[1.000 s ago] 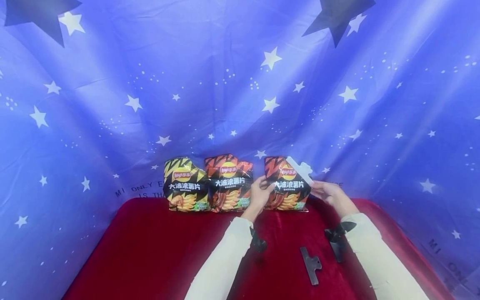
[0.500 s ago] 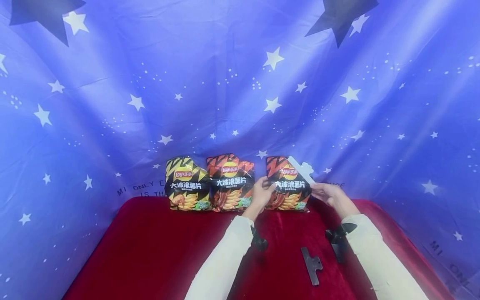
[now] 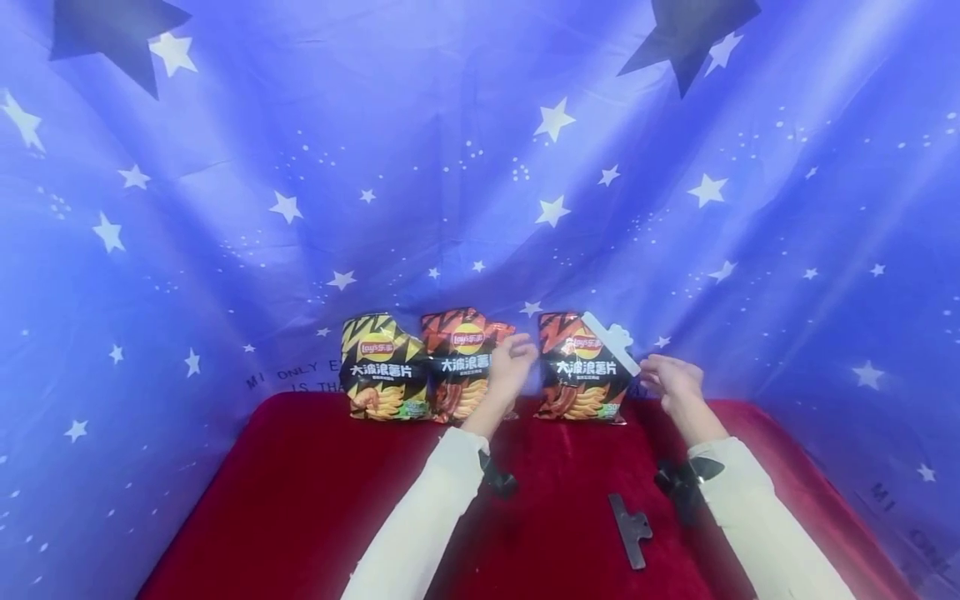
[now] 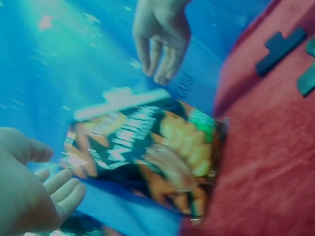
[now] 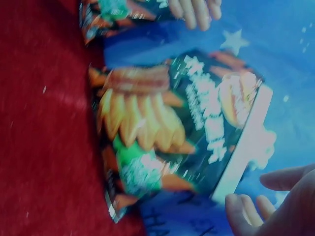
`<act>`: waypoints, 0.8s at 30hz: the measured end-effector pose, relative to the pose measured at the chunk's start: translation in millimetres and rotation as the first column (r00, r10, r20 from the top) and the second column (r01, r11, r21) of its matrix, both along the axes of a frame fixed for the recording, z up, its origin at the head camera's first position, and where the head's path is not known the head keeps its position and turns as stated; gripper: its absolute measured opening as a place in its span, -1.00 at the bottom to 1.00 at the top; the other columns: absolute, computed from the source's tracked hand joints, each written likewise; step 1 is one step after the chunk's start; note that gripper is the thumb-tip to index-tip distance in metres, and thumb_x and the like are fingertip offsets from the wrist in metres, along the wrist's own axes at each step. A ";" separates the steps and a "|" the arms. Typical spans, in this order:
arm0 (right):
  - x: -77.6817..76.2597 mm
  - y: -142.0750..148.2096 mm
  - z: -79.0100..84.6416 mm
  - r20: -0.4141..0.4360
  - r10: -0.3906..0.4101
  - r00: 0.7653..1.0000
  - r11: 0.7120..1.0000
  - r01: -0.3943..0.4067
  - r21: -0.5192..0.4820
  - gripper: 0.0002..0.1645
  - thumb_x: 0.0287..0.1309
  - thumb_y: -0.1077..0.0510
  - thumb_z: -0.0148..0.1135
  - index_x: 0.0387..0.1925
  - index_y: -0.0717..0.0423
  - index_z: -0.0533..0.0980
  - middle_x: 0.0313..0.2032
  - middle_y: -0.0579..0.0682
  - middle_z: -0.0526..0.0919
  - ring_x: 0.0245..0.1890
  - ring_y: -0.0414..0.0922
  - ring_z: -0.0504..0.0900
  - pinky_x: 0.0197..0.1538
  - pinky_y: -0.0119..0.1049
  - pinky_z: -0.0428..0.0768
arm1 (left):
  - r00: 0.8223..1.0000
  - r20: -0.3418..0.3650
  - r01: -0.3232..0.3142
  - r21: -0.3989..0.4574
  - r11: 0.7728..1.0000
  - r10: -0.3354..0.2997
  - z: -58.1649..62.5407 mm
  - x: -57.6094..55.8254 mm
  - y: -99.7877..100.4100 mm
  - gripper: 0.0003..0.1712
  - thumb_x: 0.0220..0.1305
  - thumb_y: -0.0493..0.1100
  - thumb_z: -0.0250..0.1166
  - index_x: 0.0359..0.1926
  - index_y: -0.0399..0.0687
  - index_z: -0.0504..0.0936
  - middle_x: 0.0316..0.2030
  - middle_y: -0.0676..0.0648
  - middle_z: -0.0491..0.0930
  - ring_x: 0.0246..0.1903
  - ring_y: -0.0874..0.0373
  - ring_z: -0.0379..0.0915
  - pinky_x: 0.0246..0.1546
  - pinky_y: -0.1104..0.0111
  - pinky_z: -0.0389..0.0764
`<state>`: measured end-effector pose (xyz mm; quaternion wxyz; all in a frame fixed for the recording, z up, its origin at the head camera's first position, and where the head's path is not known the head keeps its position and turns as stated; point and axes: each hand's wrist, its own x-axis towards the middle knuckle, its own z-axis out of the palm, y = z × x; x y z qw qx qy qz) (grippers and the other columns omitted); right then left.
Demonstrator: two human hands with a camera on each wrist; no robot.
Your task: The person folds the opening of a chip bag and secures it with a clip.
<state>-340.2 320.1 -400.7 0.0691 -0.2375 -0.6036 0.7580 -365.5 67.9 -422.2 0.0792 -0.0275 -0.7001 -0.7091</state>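
Left of the clipped red bag (image 3: 577,392), the left hand (image 3: 513,367) is pulling clear: half a second ago its fingers were gripping the bag's left edge, and now they are hanging loosely, released, with a gap showing between hand and bag. The clipped red bag itself is standing upright on the red-covered table (image 3: 315,500) without either hand's hold, and the white clip (image 3: 611,344) is slanting across its top right corner, just as before. Right of the clipped red bag, the right hand (image 3: 675,387) is also letting go: its fingers were meeting the clip's lower end earlier, and now they are hovering just beside it, grasping nothing.

Farthest left of the clipped red bag, a yellow-and-black bag (image 3: 384,375) is standing upright. Between these two, a second red bag (image 3: 457,346) is standing with an uneven top; the left hand is blocking much of its right side in the head view, and whether they are touching I cannot tell. Behind the clipped red bag, a blue star-printed curtain (image 3: 442,167) is hanging. In front of it and slightly right, a dark clip (image 3: 630,531) is lying on the table.
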 end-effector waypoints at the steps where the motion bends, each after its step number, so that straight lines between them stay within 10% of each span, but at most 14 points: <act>1: 0.6 -3.8 3.8 -0.013 0.003 1.000 1.000 -0.003 -0.006 -0.30 0.23 0.50 0.19 0.39 0.36 0.28 -0.63 -0.18 0.68 -0.54 -0.28 0.72 -0.26 -0.40 0.75 | 0.999 -0.025 -0.025 0.011 1.000 0.025 6.1 2.1 -5.9 -0.59 0.28 -0.37 0.30 0.15 -0.33 0.59 0.00 -0.32 0.71 0.06 -0.18 0.66 0.14 0.14 0.66; 10: 1.6 -52.8 30.1 -0.234 0.242 0.942 0.968 -0.252 -0.012 -0.77 0.43 0.29 0.14 0.05 0.14 0.55 -0.39 -0.16 0.79 -0.29 -0.27 0.77 -0.01 -0.39 0.72 | 0.952 -0.192 -0.261 -0.100 0.960 0.239 24.4 25.1 -56.5 -0.50 0.26 -0.39 0.19 0.24 -0.32 0.51 0.16 -0.35 0.60 0.11 -0.26 0.57 0.22 -0.03 0.56; 16: -6.3 -91.9 11.4 -0.249 0.485 0.838 0.871 -0.436 0.227 -0.34 0.55 0.08 0.00 0.46 0.40 0.15 0.15 0.19 0.68 -0.07 -0.29 0.73 0.23 -0.27 0.62 | 0.991 -0.090 -0.130 -0.389 0.912 0.103 -1.0 33.1 -72.6 -0.06 0.37 -0.15 0.21 0.58 -0.32 -0.07 0.56 -0.45 -0.08 0.56 -0.36 -0.12 0.55 -0.18 -0.02; 24: -17.0 -134.9 -20.9 -0.150 0.584 0.797 0.800 -0.536 0.269 -0.31 0.60 0.07 -0.13 0.58 0.21 0.00 0.54 0.34 0.10 0.53 0.20 0.22 0.56 0.11 0.17 | 0.995 0.044 -0.064 -0.427 0.902 0.092 -26.6 29.6 -85.3 0.12 0.40 -0.04 0.22 0.58 -0.35 -0.36 0.58 -0.43 -0.45 0.58 -0.37 -0.47 0.55 -0.24 -0.24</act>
